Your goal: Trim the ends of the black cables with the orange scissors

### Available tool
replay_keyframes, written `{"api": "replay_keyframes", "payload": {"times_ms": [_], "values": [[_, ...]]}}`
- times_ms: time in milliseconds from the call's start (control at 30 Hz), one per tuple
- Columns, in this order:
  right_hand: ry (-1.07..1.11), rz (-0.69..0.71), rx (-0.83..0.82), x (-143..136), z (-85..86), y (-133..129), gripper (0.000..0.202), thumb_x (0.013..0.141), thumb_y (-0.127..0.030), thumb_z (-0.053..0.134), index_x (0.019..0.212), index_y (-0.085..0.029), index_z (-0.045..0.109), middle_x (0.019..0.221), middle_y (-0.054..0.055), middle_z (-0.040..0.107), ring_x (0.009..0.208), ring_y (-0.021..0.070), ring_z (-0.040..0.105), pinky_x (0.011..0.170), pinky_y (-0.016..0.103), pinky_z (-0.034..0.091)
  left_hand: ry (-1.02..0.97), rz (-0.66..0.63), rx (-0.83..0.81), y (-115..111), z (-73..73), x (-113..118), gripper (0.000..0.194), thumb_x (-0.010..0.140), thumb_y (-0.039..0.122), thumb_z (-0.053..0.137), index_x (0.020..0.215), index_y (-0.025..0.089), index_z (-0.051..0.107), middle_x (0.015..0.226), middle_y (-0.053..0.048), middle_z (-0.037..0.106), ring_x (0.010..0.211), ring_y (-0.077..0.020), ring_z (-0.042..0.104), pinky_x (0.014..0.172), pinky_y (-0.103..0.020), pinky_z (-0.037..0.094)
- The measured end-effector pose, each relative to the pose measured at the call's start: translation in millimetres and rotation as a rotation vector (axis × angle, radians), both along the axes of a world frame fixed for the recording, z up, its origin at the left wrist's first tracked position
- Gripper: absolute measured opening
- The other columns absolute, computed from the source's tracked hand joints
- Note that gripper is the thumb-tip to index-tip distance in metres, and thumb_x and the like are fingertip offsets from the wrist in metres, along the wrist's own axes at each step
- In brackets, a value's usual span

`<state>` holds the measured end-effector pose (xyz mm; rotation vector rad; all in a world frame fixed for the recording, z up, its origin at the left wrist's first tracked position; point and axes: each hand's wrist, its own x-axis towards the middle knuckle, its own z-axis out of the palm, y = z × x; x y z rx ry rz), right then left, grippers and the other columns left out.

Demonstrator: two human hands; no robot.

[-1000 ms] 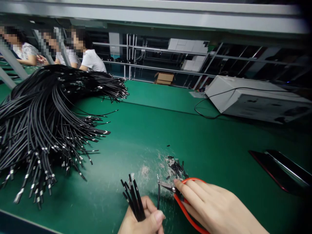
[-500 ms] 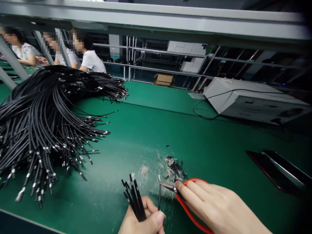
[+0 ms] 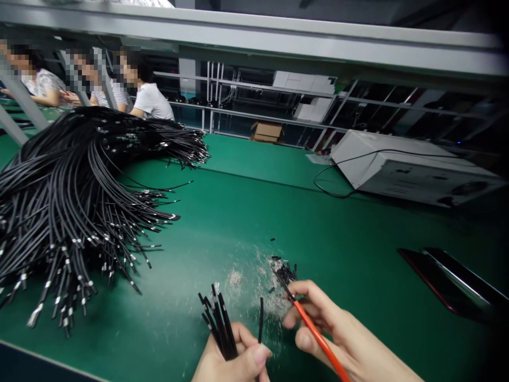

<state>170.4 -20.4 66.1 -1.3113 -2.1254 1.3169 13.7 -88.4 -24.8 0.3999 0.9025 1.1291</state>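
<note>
My left hand [image 3: 242, 353] is closed on a bunch of black cables [image 3: 222, 329] whose ends stick upward. A single black cable [image 3: 261, 321] stands apart from the bunch, pinched between thumb and finger. Red-handled pliers [image 3: 320, 337] are in my right hand [image 3: 338, 326], turned edge-on, so I cannot tell whether their jaws are apart. Their tip points up and left over black offcuts [image 3: 287, 270], to the right of the single cable and away from it. Fine wire strands [image 3: 236, 278] lie scattered on the green table around these.
A large heap of black cables [image 3: 67, 185] covers the left of the green table [image 3: 238, 212]. At the right lie a dark, shiny flat object [image 3: 449, 281] and, farther back, a white metal box [image 3: 397, 164] with a cord. Several people sit at the far left; a grey beam [image 3: 254, 32] crosses above.
My right hand has rolled over and the pliers have swung from the cable's tip, now edge-on. The bright bare strand at that tip no longer shows. My left hand has barely moved.
</note>
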Motion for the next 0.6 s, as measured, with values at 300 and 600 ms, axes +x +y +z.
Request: {"api": "replay_keyframes", "payload": {"times_ms": [300,600], "values": [[0.398,-0.299,-0.228,-33.3,-12.1,-17.2,0.035,0.071,-0.038,0.068,0.090,-0.022,0.043,0.074,-0.001,0.061,0.069,0.0145,0.060,0.066,0.027,0.048,-0.036,0.049,0.083,-2.6,1.3,5.2,0.043,0.057,0.047,0.076,0.077,0.014,0.058,0.065,-0.005,0.068,0.032,-0.0044,0.047,0.033,-0.016,0.030],[0.443,-0.475,-0.298,-4.6,1.5,-25.0,0.040,0.069,-0.036,0.071,0.095,-0.022,0.044,0.071,-0.005,0.055,0.059,0.0097,0.054,0.054,0.020,0.044,-0.026,0.216,-0.023,-11.8,14.7,4.4,0.051,0.058,0.039,0.078,0.100,0.014,0.066,0.063,-0.003,0.063,0.062,-0.0193,0.065,0.062,-0.030,0.052]]}}
